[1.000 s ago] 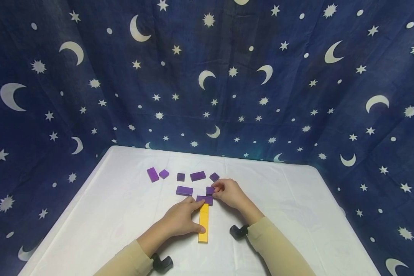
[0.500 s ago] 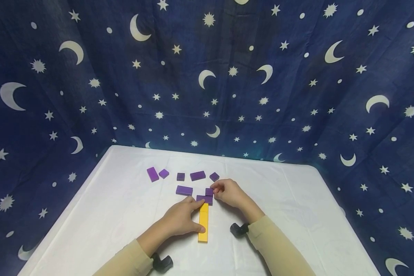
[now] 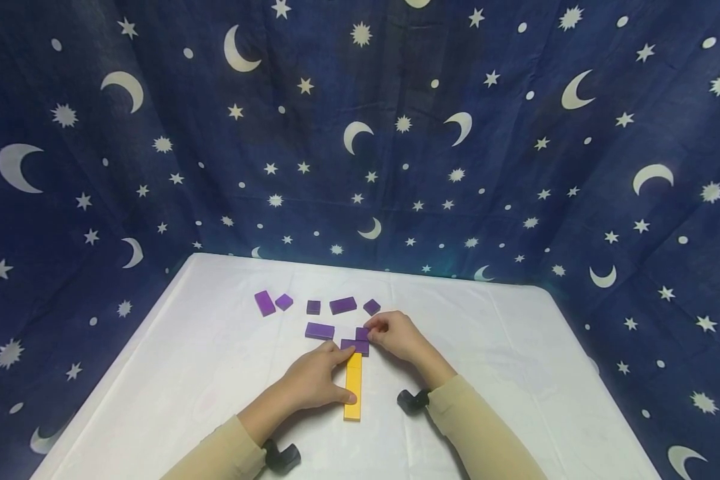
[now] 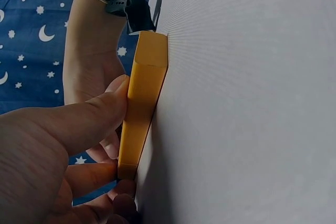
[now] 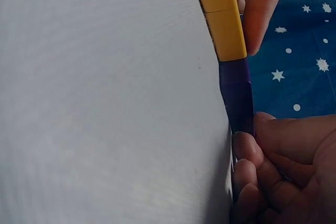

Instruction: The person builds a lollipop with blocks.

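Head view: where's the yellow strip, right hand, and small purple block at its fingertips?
Yellow strip (image 3: 353, 381), head view: top face.
Right hand (image 3: 401, 337), head view: its back.
Small purple block (image 3: 361, 334), head view: top face.

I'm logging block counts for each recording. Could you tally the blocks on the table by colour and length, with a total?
Long purple blocks: 4
Short purple blocks: 4
Long yellow block: 1
Short yellow block: 1
Total: 10 visible blocks
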{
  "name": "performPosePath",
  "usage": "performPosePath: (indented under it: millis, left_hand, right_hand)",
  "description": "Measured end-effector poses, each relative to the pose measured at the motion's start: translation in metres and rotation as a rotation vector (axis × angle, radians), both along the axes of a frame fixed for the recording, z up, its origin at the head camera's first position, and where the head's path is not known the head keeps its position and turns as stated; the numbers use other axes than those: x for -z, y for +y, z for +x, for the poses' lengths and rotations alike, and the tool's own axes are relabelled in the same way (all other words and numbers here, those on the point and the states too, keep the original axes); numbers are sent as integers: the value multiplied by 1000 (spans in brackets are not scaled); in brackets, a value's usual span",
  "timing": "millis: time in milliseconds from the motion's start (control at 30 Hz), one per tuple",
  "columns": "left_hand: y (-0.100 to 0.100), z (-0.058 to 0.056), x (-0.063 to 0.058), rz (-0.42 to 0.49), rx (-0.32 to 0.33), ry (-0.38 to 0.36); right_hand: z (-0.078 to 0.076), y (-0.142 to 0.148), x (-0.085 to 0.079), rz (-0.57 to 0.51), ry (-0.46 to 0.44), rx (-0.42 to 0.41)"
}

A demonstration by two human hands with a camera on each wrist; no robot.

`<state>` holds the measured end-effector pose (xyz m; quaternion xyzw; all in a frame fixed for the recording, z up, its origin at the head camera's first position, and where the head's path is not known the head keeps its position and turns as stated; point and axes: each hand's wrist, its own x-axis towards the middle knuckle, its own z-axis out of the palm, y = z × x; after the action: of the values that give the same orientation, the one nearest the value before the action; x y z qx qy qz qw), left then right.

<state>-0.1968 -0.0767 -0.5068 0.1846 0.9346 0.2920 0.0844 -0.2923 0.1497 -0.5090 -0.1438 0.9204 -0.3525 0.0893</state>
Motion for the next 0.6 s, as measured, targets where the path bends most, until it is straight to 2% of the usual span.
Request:
performPosePath:
  millis: [400,600]
  left_hand:
    - [0,-2,2,-5,-2,-2]
    - [-1,-2,2,-3,0,-11]
  right_hand:
    - [-3,-1,2,-2,5,15]
    - [-1,4,3,-55,-16,-21]
